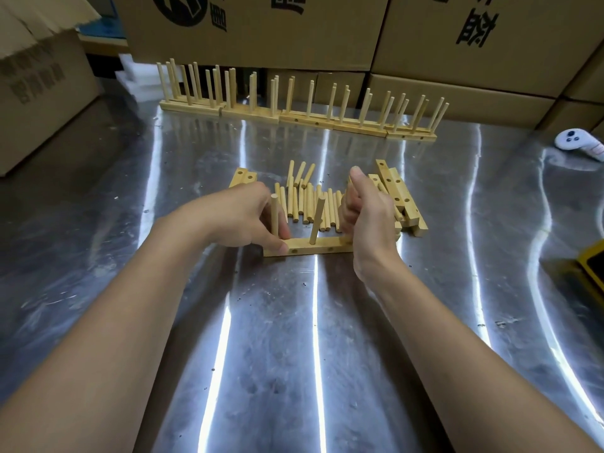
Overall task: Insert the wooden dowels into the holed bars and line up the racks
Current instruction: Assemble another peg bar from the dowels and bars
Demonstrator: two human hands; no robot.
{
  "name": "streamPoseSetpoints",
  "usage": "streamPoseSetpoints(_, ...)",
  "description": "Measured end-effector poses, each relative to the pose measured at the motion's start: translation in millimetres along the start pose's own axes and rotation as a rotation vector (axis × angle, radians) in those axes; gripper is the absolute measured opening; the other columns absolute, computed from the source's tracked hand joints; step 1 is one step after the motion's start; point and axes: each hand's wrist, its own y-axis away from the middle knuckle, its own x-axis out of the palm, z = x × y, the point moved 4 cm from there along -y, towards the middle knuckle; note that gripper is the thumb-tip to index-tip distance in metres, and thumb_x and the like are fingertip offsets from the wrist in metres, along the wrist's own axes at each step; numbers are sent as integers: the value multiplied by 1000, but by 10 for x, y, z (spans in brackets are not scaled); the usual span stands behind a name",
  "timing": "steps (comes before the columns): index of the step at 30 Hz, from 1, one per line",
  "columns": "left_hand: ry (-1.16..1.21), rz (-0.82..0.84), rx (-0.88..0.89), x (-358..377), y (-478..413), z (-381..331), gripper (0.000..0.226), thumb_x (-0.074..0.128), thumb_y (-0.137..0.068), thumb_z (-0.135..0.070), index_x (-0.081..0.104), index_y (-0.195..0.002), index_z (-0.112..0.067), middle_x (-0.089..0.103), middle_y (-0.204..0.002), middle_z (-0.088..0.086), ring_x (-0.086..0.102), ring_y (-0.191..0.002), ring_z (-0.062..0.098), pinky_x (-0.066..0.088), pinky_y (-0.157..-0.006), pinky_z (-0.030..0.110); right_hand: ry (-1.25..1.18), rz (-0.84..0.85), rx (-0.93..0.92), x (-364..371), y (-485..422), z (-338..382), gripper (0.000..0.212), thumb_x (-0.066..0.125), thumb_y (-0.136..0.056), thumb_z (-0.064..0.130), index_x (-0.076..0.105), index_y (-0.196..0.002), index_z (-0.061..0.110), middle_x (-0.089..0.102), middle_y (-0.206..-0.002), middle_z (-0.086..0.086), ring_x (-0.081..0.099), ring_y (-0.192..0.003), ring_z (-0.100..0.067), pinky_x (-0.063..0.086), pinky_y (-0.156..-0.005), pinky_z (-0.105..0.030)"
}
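Here, a holed bar [309,247] lies flat at the middle of a steel desk [294,338], with two upright dowels [317,220] standing in its top face, one near its left end and one at its centre. A person's left hand [242,217] holds the bar's left end, the thumb pressed on the front face and the fingers [261,199] curled behind the nearer dowel. The right hand [366,217] sits at the bar's right end, thumb raised and fingers drawn together in a curl; whether they close on a dowel cannot be told. Just behind the bar lies a heap of loose dowels [305,201]. Spare bars [397,194] are stacked behind and to its right, with more showing behind the left hand. Well behind the bar, finished racks [294,99] stand end to end in a row before stacked cardboard boxes [474,34]. Far to the bar's right rest a white controller [575,142] and, nearer the desk's edge, a yellow object [593,266].
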Motion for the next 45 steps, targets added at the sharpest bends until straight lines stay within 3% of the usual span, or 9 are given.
streamPoseSetpoints(3, -10, -27, -22, 4, 10, -32, 17, 96, -76, -38, 84, -85, -30, 77, -81, -19, 70, -81, 2, 58, -80, 32, -19, -28, 34, 7, -25, 15, 45, 45, -107, 38, 33, -66, 25, 28, -61, 6, 26, -58, -13, 26, -61, -34)
streamPoseSetpoints(6, -40, -53, -45, 12, 15, -49, 19, 96, -76, -39, 83, -84, -29, 76, -78, -17, 71, -83, 7, 59, -80, 34, 9, -112, 80, 31, -37, -5, 53, 36, -113, 40, 37, -63, 24, 37, -55, 8, 39, -54, -12, 37, -69, -36)
streamPoseSetpoints(9, -51, -51, -50, 22, 21, -59, 18, 96, -76, -39, 82, -83, -29, 76, -76, -13, 71, -80, 10, 58, -75, 34, 19, -150, 63, 52, 2, -18, 44, 40, -106, 38, 33, -64, 26, 28, -57, 9, 26, -53, -11, 23, -56, -35)
streamPoseSetpoints(14, -36, -38, -57, 16, 28, -58, 17, 96, -77, -37, 82, -82, -28, 76, -77, -12, 71, -80, 10, 57, -75, 34, -11, -61, -86, 58, -15, -29, 28, 35, -83, 23, 26, -56, 27, 21, -57, 4, 16, -56, -16, 9, -55, -40)
streamPoseSetpoints(22, -19, -39, -45, 16, 25, -46, 16, 95, -78, -38, 83, -84, -29, 78, -81, -14, 71, -79, 5, 59, -78, 33, -70, -5, -126, 25, -117, -74, 31, 33, -83, 17, 26, -54, 26, 19, -53, 4, 14, -49, -15, 10, -50, -28)
streamPoseSetpoints(27, -30, -17, -26, 22, 18, -50, 14, 95, -79, -34, 83, -84, -28, 76, -77, -16, 68, -73, 0, 51, -70, 27, -16, 1, -187, 76, -75, -54, 29, 32, -83, 14, 26, -56, 23, 15, -57, -5, 13, -52, -18, 7, -52, -41)
streamPoseSetpoints(34, -52, -5, -19, 35, 23, -61, 18, 94, -79, -33, 84, -85, -20, 74, -78, -25, 67, -74, -6, 45, -69, 24, -62, -20, -157, 63, -73, -53, 29, 31, -87, 19, 26, -59, 23, 17, -57, -1, 12, -52, -17, 6, -52, -38)
streamPoseSetpoints(41, -122, -51, -2, 57, 67, -167, 18, 93, -79, -34, 76, -83, -28, 74, -73, -12, 70, -75, 11, 58, -75, 35, -27, -3, -137, 28, 7, 29, 28, 33, -86, 21, 27, -58, 24, 19, -54, 1, 16, -51, -17, 7, -53, -41)
streamPoseSetpoints(45, -168, -73, 8, 56, 99, -164, 24, 94, -73, -37, 75, -84, -30, 73, -72, -18, 66, -68, -2, 49, -59, 18, 48, 71, -56, -41, 30, 41, 23, 35, -84, 26, 34, -64, 15, 26, -61, -8, 26, -55, -19, 19, -54, -38)
